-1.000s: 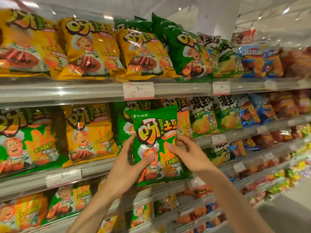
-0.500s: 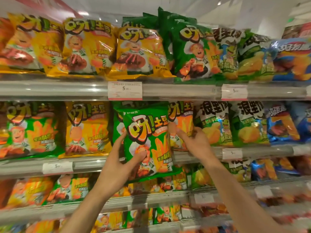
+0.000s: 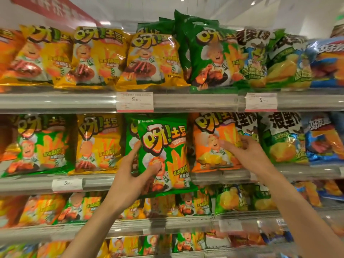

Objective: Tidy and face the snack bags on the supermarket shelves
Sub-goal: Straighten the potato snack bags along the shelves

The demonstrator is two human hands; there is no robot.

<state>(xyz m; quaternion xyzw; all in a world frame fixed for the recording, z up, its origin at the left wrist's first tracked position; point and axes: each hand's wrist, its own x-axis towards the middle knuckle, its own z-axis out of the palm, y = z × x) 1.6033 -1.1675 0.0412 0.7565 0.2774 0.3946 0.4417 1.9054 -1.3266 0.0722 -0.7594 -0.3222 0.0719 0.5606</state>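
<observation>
Two raised arms: left hand (image 3: 130,175) pinching green snack bag (image 3: 165,155), right hand (image 3: 245,153) gripping orange bag (image 3: 210,146).

Left hand (image 3: 130,175) holds green snack bag (image 3: 163,155) in front of the middle shelf (image 3: 279,174), thumb on the bag's face, fingers behind its left edge. Right hand (image 3: 247,155) grips orange snack bag (image 3: 214,144), standing just right of the green bag. Yellow bag (image 3: 98,144) stands left of the green bag. Price tag (image 3: 135,101) reading 5.90 above it.
</observation>
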